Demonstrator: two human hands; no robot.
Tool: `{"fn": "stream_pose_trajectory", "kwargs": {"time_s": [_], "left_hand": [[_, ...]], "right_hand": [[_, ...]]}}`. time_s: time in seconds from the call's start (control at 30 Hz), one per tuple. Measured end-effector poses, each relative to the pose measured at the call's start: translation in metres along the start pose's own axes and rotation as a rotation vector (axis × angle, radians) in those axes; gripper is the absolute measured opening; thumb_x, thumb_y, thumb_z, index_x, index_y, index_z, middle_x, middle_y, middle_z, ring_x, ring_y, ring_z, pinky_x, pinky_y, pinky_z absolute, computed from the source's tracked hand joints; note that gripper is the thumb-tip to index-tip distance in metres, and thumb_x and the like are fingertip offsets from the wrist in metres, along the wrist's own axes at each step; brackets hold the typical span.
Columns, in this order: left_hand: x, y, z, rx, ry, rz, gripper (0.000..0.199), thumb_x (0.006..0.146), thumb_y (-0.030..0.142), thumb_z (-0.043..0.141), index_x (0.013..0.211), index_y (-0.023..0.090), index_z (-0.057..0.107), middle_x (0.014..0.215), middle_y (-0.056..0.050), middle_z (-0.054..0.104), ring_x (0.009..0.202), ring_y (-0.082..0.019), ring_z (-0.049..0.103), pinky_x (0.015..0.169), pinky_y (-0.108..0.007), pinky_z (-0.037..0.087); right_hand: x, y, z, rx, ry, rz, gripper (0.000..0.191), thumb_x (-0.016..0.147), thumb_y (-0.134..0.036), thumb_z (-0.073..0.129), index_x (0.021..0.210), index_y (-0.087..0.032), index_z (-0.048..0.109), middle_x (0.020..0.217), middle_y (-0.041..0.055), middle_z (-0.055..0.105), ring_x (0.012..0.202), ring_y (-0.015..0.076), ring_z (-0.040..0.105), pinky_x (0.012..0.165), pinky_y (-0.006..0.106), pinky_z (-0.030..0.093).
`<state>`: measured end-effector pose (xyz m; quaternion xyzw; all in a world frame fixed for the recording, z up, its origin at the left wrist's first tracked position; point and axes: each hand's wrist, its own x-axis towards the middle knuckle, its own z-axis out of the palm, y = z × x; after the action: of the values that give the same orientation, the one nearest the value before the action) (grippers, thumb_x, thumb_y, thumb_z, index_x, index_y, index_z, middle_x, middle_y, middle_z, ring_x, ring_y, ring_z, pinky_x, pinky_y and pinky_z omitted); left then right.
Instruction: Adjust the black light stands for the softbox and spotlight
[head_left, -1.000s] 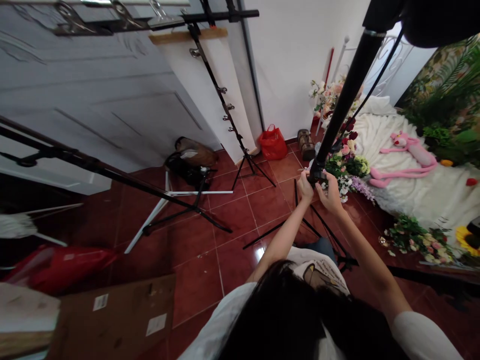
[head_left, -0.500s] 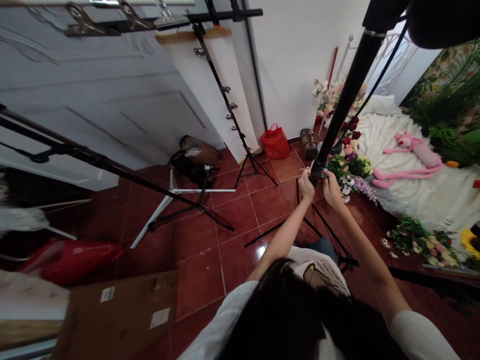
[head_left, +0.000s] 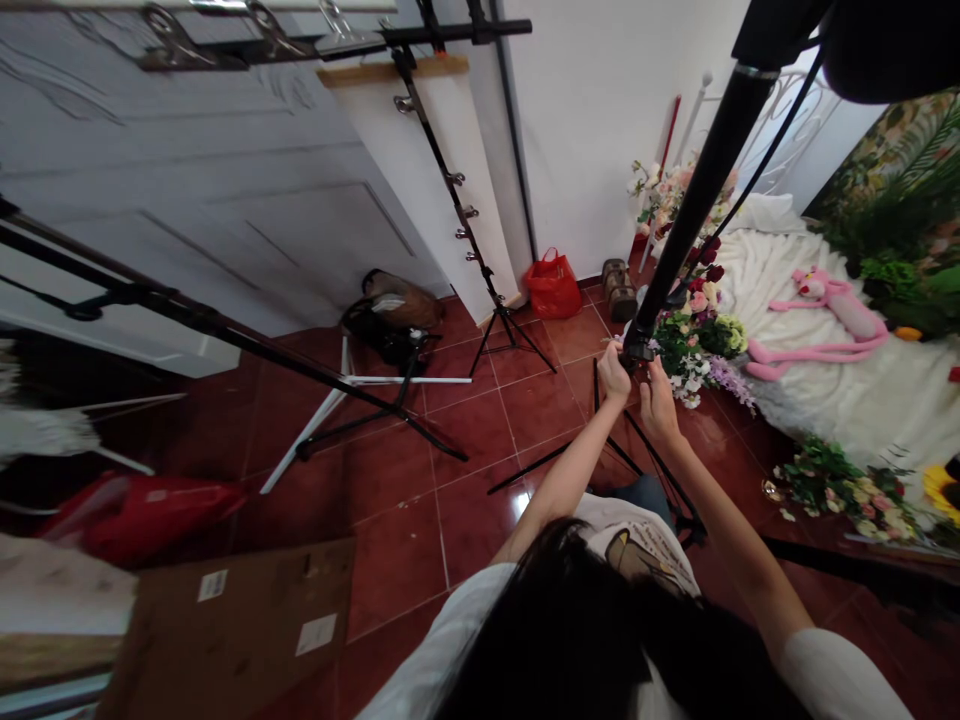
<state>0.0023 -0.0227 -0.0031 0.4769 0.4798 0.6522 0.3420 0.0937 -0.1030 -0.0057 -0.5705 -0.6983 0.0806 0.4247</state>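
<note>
A thick black light stand (head_left: 694,200) rises at a slant in front of me towards the upper right, with a dark rounded head (head_left: 885,50) at its top and a cable beside it. My left hand (head_left: 615,376) is closed around the stand at its lower collar (head_left: 639,345). On the other side, my right hand (head_left: 659,405) has its fingertips up against the same collar, partly curled; their exact grip is partly hidden. Below my hands, thin black stand legs (head_left: 536,468) spread over the tiles.
Another black stand (head_left: 202,325) crosses the left side. A clip-bearing stand (head_left: 450,190) stands before a white backdrop roll. Red bag (head_left: 553,285), cardboard box (head_left: 240,620) and dark bag (head_left: 382,330) lie around. Flowers (head_left: 694,330) and a pink plush toy (head_left: 847,310) are right.
My right hand has slid slightly down and its fingers look straighter at the collar. My left hand stays on the stand. The view has shifted a little.
</note>
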Motion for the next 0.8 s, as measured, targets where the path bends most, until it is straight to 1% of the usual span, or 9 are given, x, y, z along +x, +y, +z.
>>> {"fn": "stream_pose_trajectory", "kwargs": {"time_s": [0.1, 0.23, 0.33, 0.43, 0.53, 0.6, 0.7, 0.8], "left_hand": [[0.0, -0.002, 0.0, -0.014, 0.004, 0.006, 0.043, 0.102, 0.044, 0.032, 0.078, 0.02, 0.057, 0.071, -0.002, 0.064, 0.065, -0.014, 0.057, 0.064, -0.024, 0.044], [0.0, -0.002, 0.0, -0.02, -0.013, 0.018, 0.044, 0.102, 0.046, 0.032, 0.077, 0.02, 0.057, 0.072, -0.003, 0.064, 0.066, -0.015, 0.058, 0.064, -0.024, 0.044], [0.001, 0.001, 0.0, -0.02, -0.02, 0.004, 0.044, 0.102, 0.045, 0.031, 0.076, 0.02, 0.056, 0.072, -0.003, 0.064, 0.067, -0.015, 0.059, 0.064, -0.025, 0.045], [0.002, 0.006, 0.0, -0.014, -0.004, -0.03, 0.042, 0.101, 0.044, 0.032, 0.074, 0.02, 0.054, 0.07, -0.003, 0.064, 0.067, -0.015, 0.059, 0.065, -0.025, 0.045], [0.002, 0.007, 0.0, -0.017, -0.007, -0.046, 0.042, 0.101, 0.043, 0.031, 0.073, 0.02, 0.053, 0.07, -0.003, 0.063, 0.067, -0.015, 0.058, 0.066, -0.025, 0.046], [0.002, 0.006, 0.0, -0.022, -0.021, -0.044, 0.043, 0.101, 0.042, 0.029, 0.074, 0.02, 0.055, 0.07, -0.003, 0.063, 0.067, -0.015, 0.058, 0.067, -0.025, 0.046], [0.002, 0.003, -0.001, -0.019, -0.025, -0.026, 0.045, 0.101, 0.045, 0.028, 0.075, 0.02, 0.056, 0.07, -0.003, 0.063, 0.068, -0.015, 0.058, 0.068, -0.025, 0.046], [0.002, 0.003, -0.001, -0.024, -0.011, -0.008, 0.048, 0.101, 0.048, 0.028, 0.074, 0.02, 0.055, 0.072, -0.003, 0.063, 0.068, -0.015, 0.058, 0.068, -0.024, 0.045]], "right_hand": [[0.004, 0.0, -0.002, -0.009, -0.011, 0.006, 0.057, 0.104, -0.035, 0.031, 0.158, -0.019, 0.031, 0.159, 0.0149, 0.041, 0.153, 0.0261, 0.031, 0.123, 0.055, 0.03], [0.008, -0.004, -0.005, 0.017, -0.013, -0.037, 0.055, 0.102, -0.032, 0.033, 0.157, -0.023, 0.033, 0.159, 0.0118, 0.043, 0.151, 0.0253, 0.035, 0.123, 0.055, 0.03], [0.014, -0.008, -0.008, 0.021, -0.03, -0.04, 0.055, 0.102, -0.03, 0.032, 0.157, -0.025, 0.034, 0.159, 0.0105, 0.043, 0.151, 0.025, 0.034, 0.123, 0.057, 0.029], [0.022, -0.012, -0.011, 0.006, -0.058, -0.028, 0.053, 0.103, -0.03, 0.03, 0.155, -0.024, 0.037, 0.157, 0.0102, 0.045, 0.152, 0.0238, 0.034, 0.125, 0.057, 0.025], [0.03, -0.012, -0.015, 0.035, -0.057, -0.019, 0.05, 0.104, -0.034, 0.028, 0.151, -0.024, 0.043, 0.154, 0.0094, 0.05, 0.15, 0.0226, 0.037, 0.126, 0.055, 0.023], [0.034, -0.011, -0.016, 0.094, -0.045, 0.0, 0.049, 0.105, -0.039, 0.028, 0.148, -0.025, 0.047, 0.151, 0.0097, 0.052, 0.148, 0.0221, 0.041, 0.126, 0.051, 0.026], [0.041, -0.006, -0.014, 0.212, -0.009, 0.08, 0.052, 0.104, -0.049, 0.031, 0.144, -0.022, 0.049, 0.148, 0.0118, 0.055, 0.143, 0.0217, 0.046, 0.122, 0.046, 0.034], [0.052, 0.0, -0.005, 0.318, 0.046, 0.185, 0.056, 0.101, -0.061, 0.032, 0.133, -0.021, 0.055, 0.136, 0.0128, 0.062, 0.131, 0.0222, 0.057, 0.115, 0.043, 0.042]]}}
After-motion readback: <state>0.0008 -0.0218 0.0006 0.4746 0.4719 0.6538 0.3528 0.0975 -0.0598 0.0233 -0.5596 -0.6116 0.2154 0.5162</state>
